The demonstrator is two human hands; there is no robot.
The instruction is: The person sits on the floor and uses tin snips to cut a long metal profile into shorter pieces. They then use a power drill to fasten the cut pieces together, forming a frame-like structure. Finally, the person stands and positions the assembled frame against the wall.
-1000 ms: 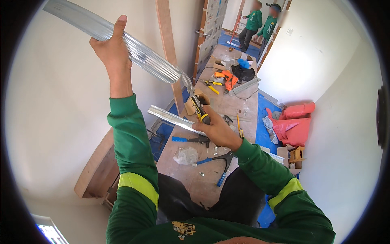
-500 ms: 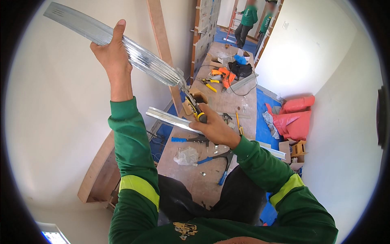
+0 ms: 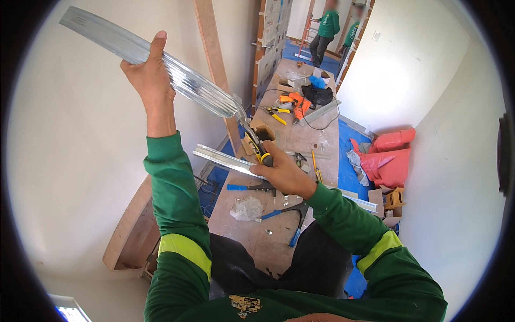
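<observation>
My left hand [image 3: 152, 75] is closed around a long ribbed metal stud [image 3: 201, 88], raised at a slant to the upper left, thumb on its upper edge. In my right hand [image 3: 281, 170] is a pair of tin snips [image 3: 256, 144] with black and yellow handles. The jaws of the snips meet the stud's lower right end; whether they are closed on the metal I cannot tell. Below the snips a second metal profile [image 3: 222, 158] lies across the board, passing under my right hand and forearm.
On the long wooden board [image 3: 230, 214] lie blue-handled tools [image 3: 281, 212], a plastic bag [image 3: 247, 209], yellow-handled pliers [image 3: 277, 116] and an orange drill [image 3: 296, 104]. A wooden post [image 3: 212, 53] leans left. Red sheeting [image 3: 386, 155] is at right. Two people [image 3: 327, 29] stand far back.
The stud, snips and both my hands sit very slightly lower in the picture. The grip of each hand is the same. One far person has shifted a little.
</observation>
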